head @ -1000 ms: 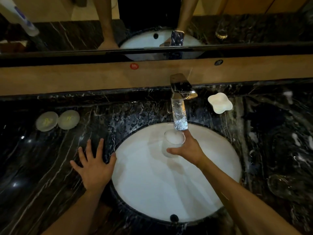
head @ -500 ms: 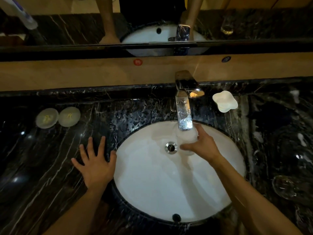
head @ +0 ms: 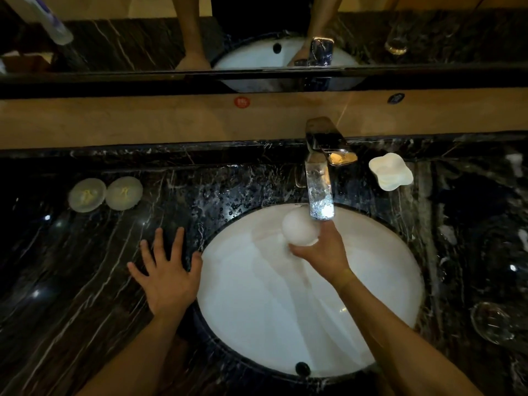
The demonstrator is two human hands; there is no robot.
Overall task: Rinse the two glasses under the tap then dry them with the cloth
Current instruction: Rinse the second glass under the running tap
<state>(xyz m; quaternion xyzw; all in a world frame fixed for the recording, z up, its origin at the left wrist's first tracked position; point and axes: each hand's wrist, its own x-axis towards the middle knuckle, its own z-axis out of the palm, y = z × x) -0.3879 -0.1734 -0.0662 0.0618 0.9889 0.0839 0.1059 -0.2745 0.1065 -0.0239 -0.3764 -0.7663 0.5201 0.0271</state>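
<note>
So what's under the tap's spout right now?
Under the tap, the right hand holds a glass over the white basin. The glass looks milky white, so its contents cannot be made out, and the basin's drain is hidden behind it.

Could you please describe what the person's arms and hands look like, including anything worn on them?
Both forearms are bare, with no sleeves in view. The left hand and the right hand wear no gloves, and no rings, watch or bracelet can be made out. The light is dim, so finer detail cannot be told.
</note>
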